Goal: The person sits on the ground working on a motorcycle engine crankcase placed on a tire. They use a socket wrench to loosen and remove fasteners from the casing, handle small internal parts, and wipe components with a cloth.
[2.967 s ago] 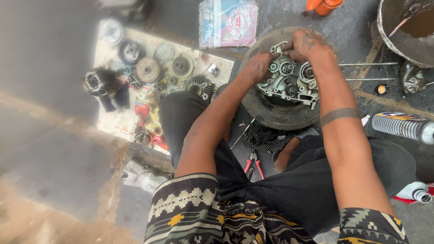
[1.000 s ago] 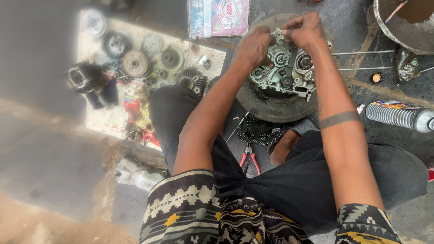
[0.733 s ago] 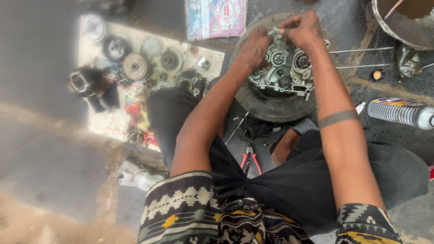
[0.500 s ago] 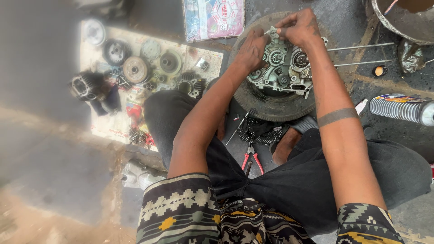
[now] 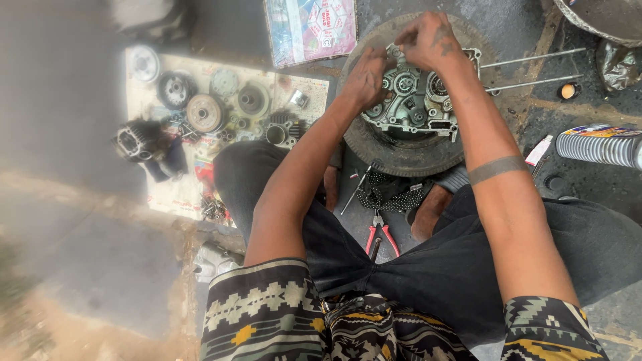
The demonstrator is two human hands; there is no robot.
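Observation:
A grey metal engine case (image 5: 416, 107) lies on a small black tyre (image 5: 401, 150) on the ground in front of me. My left hand (image 5: 364, 79) rests on the case's left edge, fingers curled onto it. My right hand (image 5: 429, 40) grips the case's far upper part with bent fingers. What the fingertips pinch is hidden. I sit with legs spread around the tyre.
Gears, clutch parts and a cylinder (image 5: 137, 142) lie on a sheet (image 5: 167, 194) at the left. Red-handled pliers (image 5: 380, 234) and a screwdriver (image 5: 356, 190) lie between my legs. Two long rods (image 5: 531, 60), a spray can (image 5: 598, 144) and a printed packet (image 5: 311, 30) lie nearby.
Both hands stay on the engine case, shifting slightly over its upper part. The camera view has drifted a little, so the scene sits lower right than three seconds ago.

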